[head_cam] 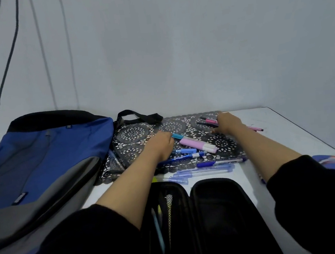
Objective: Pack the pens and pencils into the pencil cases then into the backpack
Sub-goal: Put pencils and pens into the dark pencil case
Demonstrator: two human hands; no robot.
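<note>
- The left hand (162,145) is curled round a teal pen (176,135) on the lace mat (132,133).
- The right hand (226,124) is laid on pink pens (210,120); its grip cannot be told.
- Blue pens (188,156) are scattered between the hands and the open pencil case (217,204), with the backpack (43,159) at left.

No text, brand or number reads legibly anywhere. Candidates we checked:
- backpack (49,158), lower tag (20,198): dark, with pale marks on it, too blurred for us to make out any characters.
- backpack, upper tag (68,127) near the top seam: too small to read.
- blue pen (186,157), white band on the barrel: we resolve no characters.
- pen beside the backpack (117,161): faint print along the barrel, illegible.
</note>
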